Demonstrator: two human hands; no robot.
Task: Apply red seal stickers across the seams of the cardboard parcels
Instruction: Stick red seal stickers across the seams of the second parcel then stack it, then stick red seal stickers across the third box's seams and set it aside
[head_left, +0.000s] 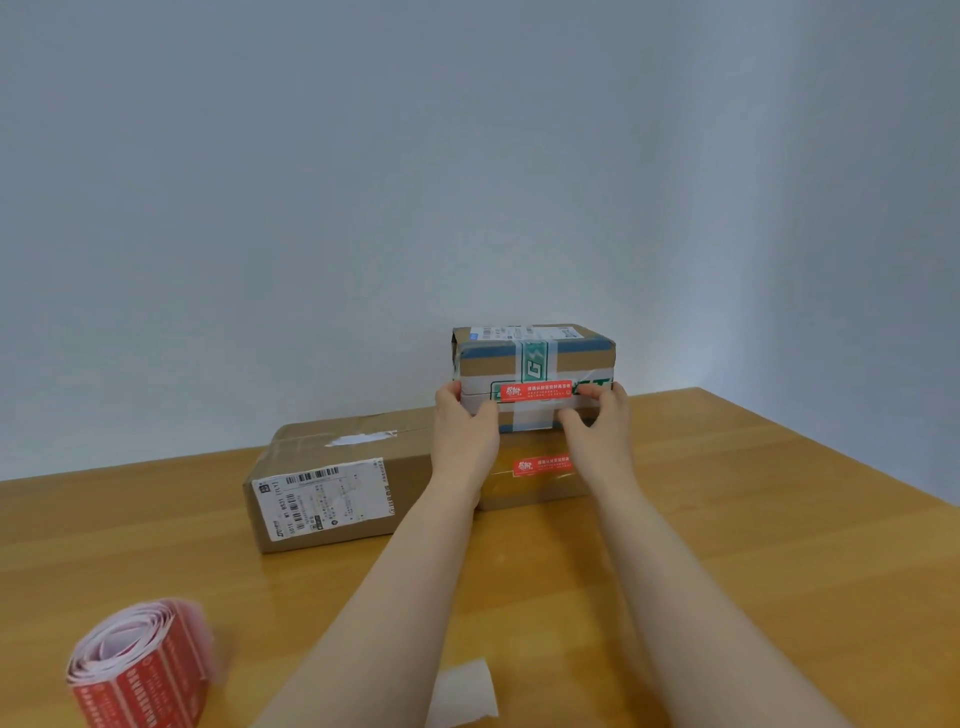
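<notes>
A small taped cardboard parcel (535, 358) sits on top of a lower parcel (535, 483) at the table's far side. A red seal sticker (536, 391) lies across the front seam of the upper parcel. My left hand (462, 431) presses against that parcel's left front edge, thumb by the sticker's left end. At the sticker's right end my right hand (602, 421) presses with its fingers on the parcel front. A second red sticker (542, 466) is on the lower parcel. A larger flat parcel (332, 483) with a shipping label lies to the left.
A roll of red seal stickers (140, 670) stands at the near left of the wooden table (753, 545). A white backing strip (465, 691) lies near the front edge between my arms. A pale wall rises behind the parcels.
</notes>
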